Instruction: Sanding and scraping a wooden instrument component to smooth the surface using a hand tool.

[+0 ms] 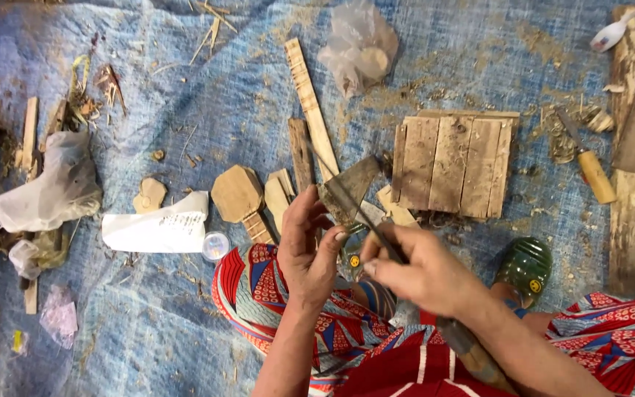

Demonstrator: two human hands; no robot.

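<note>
Left to right: white plastic bag (pixel 49 187); octagonal wooden paddle (pixel 239 197); left hand (pixel 309 254), fingers pinching grey wooden piece (pixel 348 192) above lap; right hand (pixel 420 272), fingers closed around long thin file (pixel 354 202) laid across it; slatted wooden board (pixel 453 165); wooden-handled chisel (pixel 588 158).

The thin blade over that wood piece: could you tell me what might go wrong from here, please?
1. The left hand pinches the small wood piece close to where the thin blade crosses it; a slip could cut the fingers.
2. The work is held over the lap, so the blade in the right hand could jab a leg.
3. Shavings could fall onto the patterned cloth.
</note>
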